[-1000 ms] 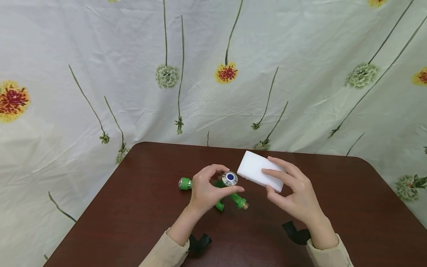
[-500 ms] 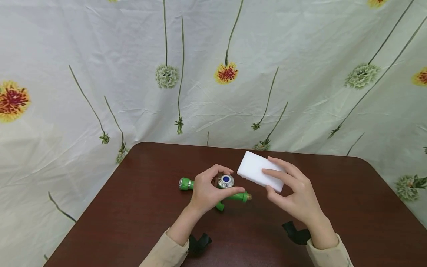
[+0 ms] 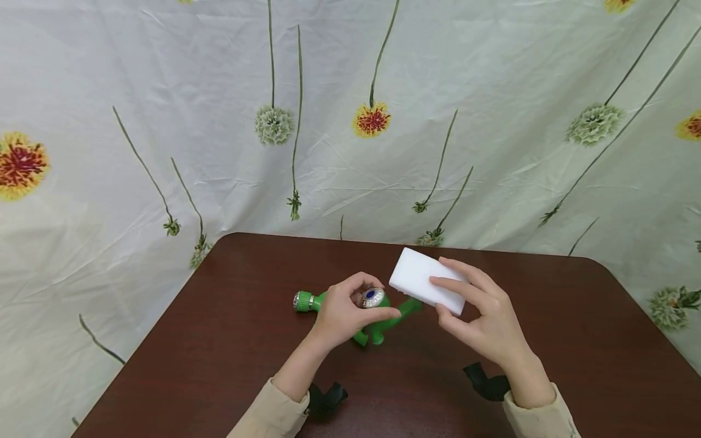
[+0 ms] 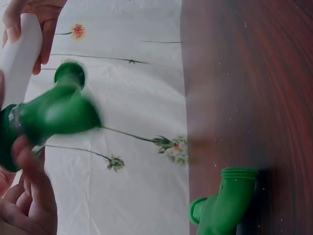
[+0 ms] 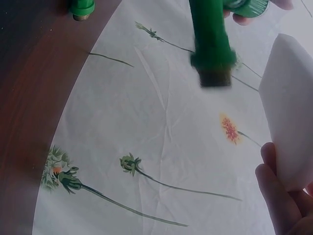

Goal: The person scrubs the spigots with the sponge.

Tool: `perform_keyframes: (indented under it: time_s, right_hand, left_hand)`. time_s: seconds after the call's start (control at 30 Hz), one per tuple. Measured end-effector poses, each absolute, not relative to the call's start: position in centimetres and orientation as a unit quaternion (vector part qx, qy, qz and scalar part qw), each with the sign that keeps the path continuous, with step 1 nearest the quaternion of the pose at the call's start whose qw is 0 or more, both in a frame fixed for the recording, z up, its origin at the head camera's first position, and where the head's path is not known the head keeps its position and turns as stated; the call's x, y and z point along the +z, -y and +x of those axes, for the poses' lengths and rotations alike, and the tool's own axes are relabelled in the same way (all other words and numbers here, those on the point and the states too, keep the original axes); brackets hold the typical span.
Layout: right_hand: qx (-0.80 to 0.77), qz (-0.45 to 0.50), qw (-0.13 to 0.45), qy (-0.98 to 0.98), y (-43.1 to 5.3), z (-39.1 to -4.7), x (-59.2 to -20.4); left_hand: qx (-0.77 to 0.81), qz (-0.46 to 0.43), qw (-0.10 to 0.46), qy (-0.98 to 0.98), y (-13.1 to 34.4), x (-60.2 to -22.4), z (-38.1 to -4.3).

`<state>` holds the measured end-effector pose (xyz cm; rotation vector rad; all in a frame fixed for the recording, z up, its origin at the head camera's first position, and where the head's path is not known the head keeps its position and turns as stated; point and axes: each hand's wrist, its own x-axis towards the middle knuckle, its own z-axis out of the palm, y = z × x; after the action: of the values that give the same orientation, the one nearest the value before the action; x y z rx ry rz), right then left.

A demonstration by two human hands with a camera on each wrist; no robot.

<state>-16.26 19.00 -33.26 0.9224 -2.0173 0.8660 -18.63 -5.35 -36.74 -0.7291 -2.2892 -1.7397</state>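
Observation:
My left hand (image 3: 342,313) grips a green plastic tap (image 3: 402,313) by its silver, blue-centred knob (image 3: 373,297), thumb below and fingers behind. The tap is tilted, blurred in both wrist views, and its far end passes beside the sponge's lower edge in the head view. In the right wrist view its threaded end (image 5: 215,78) points downward. My right hand (image 3: 487,316) pinches a white block-shaped sponge (image 3: 418,277) between thumb and fingers, just right of the tap. A second green tap (image 3: 308,302) lies on the table, partly hidden behind my left hand.
The dark red-brown table (image 3: 219,365) has rounded far corners. Behind it hangs a pale cloth (image 3: 328,73) printed with flowers. Black straps (image 3: 328,398) hang at both wrists near the sleeves.
The tap in my left hand has turned, its long end swinging from lower right to upper right, and its knob has tipped. The right hand and sponge have stayed still.

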Motion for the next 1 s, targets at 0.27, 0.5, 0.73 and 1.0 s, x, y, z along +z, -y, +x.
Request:
perform_keyframes:
  time_s: [0.27,0.5,0.73,1.0]
  right_hand:
    - [0.338,0.361,0.374,0.784,-19.0,-16.4,-33.4]
    - [0.338,0.362,0.368,0.787,-18.8,-16.4,-33.4]
    - [0.315,0.386,0.37,0.784,-18.0,-16.4,-33.6]
    - [0.297,0.275,0.451,0.795,-18.9,-16.5,-33.4]
  left_hand:
    - [-0.668,-0.269,0.005,0.694,5.5,-36.5,-18.9]
    - [-0.676,-0.274,-0.046,0.683,5.6,-36.3,-18.8]
    - [-0.677,-0.263,-0.034,0.687,5.5,-36.2,-18.7]
    - [-0.679,-0.244,0.01,0.692,5.8,-35.8,-18.6]
